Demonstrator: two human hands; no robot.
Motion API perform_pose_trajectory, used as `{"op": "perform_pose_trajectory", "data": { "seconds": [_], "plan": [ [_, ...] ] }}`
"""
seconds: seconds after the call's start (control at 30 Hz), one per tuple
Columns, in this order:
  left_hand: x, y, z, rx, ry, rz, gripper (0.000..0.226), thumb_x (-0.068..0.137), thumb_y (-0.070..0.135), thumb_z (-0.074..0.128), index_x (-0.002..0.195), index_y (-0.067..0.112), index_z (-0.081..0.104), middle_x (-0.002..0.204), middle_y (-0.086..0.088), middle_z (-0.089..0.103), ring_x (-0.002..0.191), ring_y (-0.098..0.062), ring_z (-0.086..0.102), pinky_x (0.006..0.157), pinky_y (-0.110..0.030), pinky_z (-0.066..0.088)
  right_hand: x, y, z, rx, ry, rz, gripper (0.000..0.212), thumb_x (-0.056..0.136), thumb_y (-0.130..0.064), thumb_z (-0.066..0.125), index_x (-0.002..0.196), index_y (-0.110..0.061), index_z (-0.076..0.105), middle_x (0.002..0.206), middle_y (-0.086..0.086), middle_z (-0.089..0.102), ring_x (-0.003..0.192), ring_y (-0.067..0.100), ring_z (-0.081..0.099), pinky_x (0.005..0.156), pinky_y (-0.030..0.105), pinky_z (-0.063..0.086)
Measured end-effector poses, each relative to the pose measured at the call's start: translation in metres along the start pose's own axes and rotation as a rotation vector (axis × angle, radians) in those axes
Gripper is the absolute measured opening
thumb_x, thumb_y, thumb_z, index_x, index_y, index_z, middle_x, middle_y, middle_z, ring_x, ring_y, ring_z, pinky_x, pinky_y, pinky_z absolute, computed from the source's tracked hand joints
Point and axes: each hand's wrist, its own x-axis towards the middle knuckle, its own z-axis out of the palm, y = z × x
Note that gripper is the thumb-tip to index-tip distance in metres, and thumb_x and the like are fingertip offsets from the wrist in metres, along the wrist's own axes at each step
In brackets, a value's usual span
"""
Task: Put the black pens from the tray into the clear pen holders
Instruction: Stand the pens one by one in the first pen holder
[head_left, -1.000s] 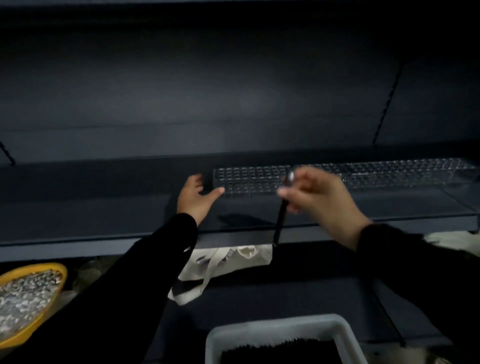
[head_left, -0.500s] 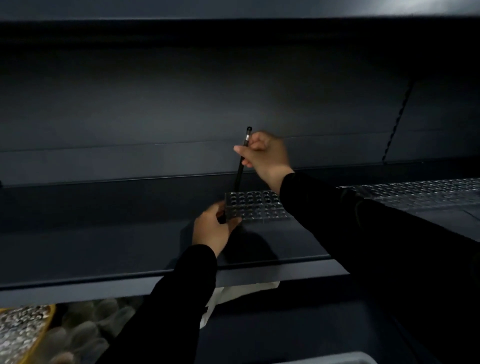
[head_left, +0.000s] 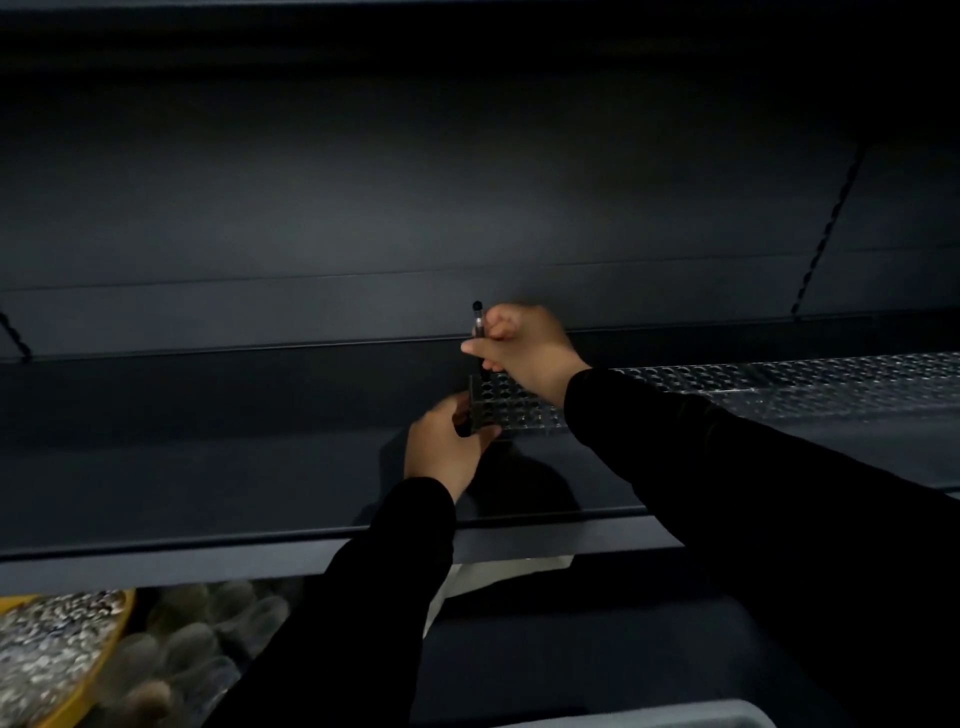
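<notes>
A clear pen holder (head_left: 519, 408) with rows of round holes lies on the dark shelf (head_left: 208, 467). My right hand (head_left: 524, 348) pinches a black pen (head_left: 478, 325) upright, its lower end in a hole at the holder's far left corner. My left hand (head_left: 441, 447) grips the holder's left end. More clear holder (head_left: 810, 384) stretches to the right along the shelf. The grey tray's rim (head_left: 675, 714) shows at the bottom edge; its pens are out of view.
A yellow bowl (head_left: 98, 654) of small pale pieces sits at the lower left under the shelf. A white cloth bag (head_left: 493, 571) hangs below the shelf's front edge. The dark back wall (head_left: 467, 182) rises behind the holders.
My right hand has lowered the pen, so its tip has gone down into the holder's corner hole. My left hand stays on the holder's left end.
</notes>
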Motion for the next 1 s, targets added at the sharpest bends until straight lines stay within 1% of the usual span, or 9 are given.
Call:
{"op": "perform_pose_trajectory", "data": {
  "seconds": [0.1,0.2,0.33,0.47,0.6,0.73,0.8,0.87,1.0],
  "plan": [
    [0.000,0.001,-0.001,-0.001,0.004,0.001,0.038,0.080,0.015,0.074,0.117,0.013,0.064,0.112,-0.002,0.069,0.106,-0.016,0.062,0.092,-0.027,0.047,-0.005,-0.002,-0.002,0.016,0.020,0.044,0.026,0.083,-0.014,0.072,0.101,0.000,0.061,0.089,0.010,0.063,0.075,0.018,0.063,0.079,0.033,0.054],
    [-0.009,0.006,-0.003,-0.015,0.020,-0.013,0.036,0.080,0.015,0.074,0.114,0.012,0.064,0.108,-0.002,0.069,0.103,-0.017,0.063,0.090,-0.026,0.048,-0.023,0.001,-0.015,-0.017,0.069,0.055,0.033,0.080,-0.024,0.075,0.106,-0.010,0.061,0.097,0.006,0.064,0.088,0.020,0.064,0.081,0.028,0.052],
    [-0.067,0.002,-0.009,0.032,0.099,0.152,0.033,0.083,0.014,0.071,0.115,0.011,0.062,0.112,0.003,0.057,0.105,-0.012,0.055,0.091,-0.018,0.041,-0.090,0.010,-0.042,-0.056,0.160,-0.080,0.027,0.078,-0.019,0.077,0.099,-0.009,0.062,0.088,0.008,0.064,0.075,0.008,0.057,0.065,0.009,0.044],
    [-0.166,-0.044,0.002,0.157,0.049,0.346,0.033,0.080,0.007,0.072,0.112,0.005,0.062,0.124,-0.007,0.050,0.115,-0.006,0.042,0.097,-0.002,0.025,-0.181,0.047,-0.059,-0.256,0.166,-0.294,0.021,0.079,-0.016,0.076,0.092,-0.010,0.060,0.079,-0.008,0.055,0.070,-0.006,0.049,0.065,0.005,0.037],
    [-0.240,-0.108,0.035,0.259,-0.132,-0.018,0.057,0.081,0.014,0.072,0.133,0.008,0.049,0.141,-0.010,0.040,0.132,-0.022,0.038,0.106,-0.018,0.024,-0.258,0.119,-0.039,-0.380,0.056,-0.231,0.023,0.074,-0.016,0.078,0.091,-0.009,0.064,0.078,-0.006,0.054,0.071,-0.007,0.049,0.068,0.002,0.035],
    [-0.277,-0.150,0.055,0.248,-0.318,-0.521,0.089,0.082,0.021,0.071,0.150,0.013,0.015,0.154,-0.011,0.023,0.140,-0.025,0.028,0.111,-0.029,0.026,-0.313,0.182,-0.010,-0.474,-0.270,-0.041,0.026,0.080,-0.018,0.072,0.103,-0.008,0.065,0.103,0.008,0.064,0.097,0.016,0.056,0.082,0.013,0.033],
    [-0.287,-0.162,0.057,0.210,-0.359,-0.582,0.092,0.084,0.014,0.068,0.152,0.019,0.006,0.153,-0.008,0.027,0.137,-0.026,0.034,0.107,-0.032,0.034,-0.334,0.207,-0.003,-0.572,-0.508,0.091,0.028,0.086,-0.016,0.066,0.113,-0.012,0.061,0.116,0.004,0.058,0.107,0.016,0.052,0.085,0.013,0.031],
    [-0.292,-0.171,0.057,0.230,-0.358,-0.610,0.088,0.085,0.012,0.063,0.151,0.026,0.007,0.145,-0.005,0.040,0.120,-0.028,0.050,0.087,-0.033,0.043,-0.349,0.224,0.003,-0.638,-0.677,0.176,0.029,0.088,-0.015,0.062,0.116,-0.016,0.059,0.121,0.001,0.055,0.109,0.014,0.050,0.093,0.019,0.037],
    [-0.297,-0.176,0.058,0.118,-0.335,-0.691,0.068,0.087,0.007,0.058,0.144,0.021,0.025,0.116,0.000,0.053,0.095,-0.019,0.050,0.080,-0.031,0.040,-0.359,0.246,0.013,-0.817,-0.813,0.151,0.028,0.085,-0.005,0.061,0.113,-0.008,0.060,0.112,0.003,0.053,0.103,0.017,0.052,0.085,0.021,0.041]
  ]
}}
